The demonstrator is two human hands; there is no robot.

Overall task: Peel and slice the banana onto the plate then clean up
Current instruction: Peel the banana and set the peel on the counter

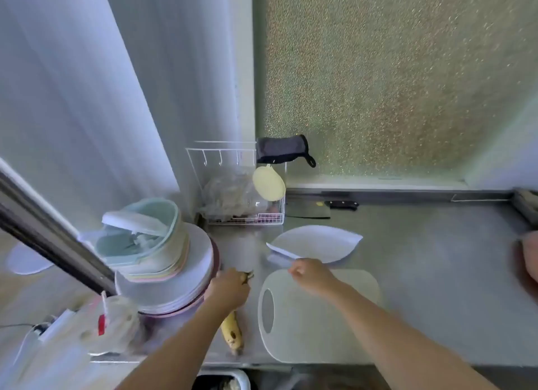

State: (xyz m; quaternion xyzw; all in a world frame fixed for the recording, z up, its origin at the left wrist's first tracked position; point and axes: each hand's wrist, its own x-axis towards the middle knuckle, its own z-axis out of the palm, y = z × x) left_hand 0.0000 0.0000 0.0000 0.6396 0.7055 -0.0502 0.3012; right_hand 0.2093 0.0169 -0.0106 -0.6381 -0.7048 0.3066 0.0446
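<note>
In the head view, a brushed steel desk runs along a speckled wall. Its near edge crosses the bottom of the picture, with a dark bin just below it. The left end is crowded by a tall stack of pale plates and pastel bowls. At the back left corner stands a white wire rack, with a dark oven mitt hung above it. A broad cleaver with a black handle lies along the back edge. Open steel stretches right of the middle, towards a blurred pinkish shape at the right edge that cannot be made out.

A white plastic cutting board with an oval handle hole lies against the near edge. Just behind it is a round white plate, blurred. The right hand is over the board's back edge, and its fingers are curled tight on the plate's near left rim.

The yellow, brown-spotted banana lies between the stack and the board, its lower tip almost at the near edge. The left hand covers its upper half, fingers wrapped round it, with the dark stalk poking out beyond them.
</note>
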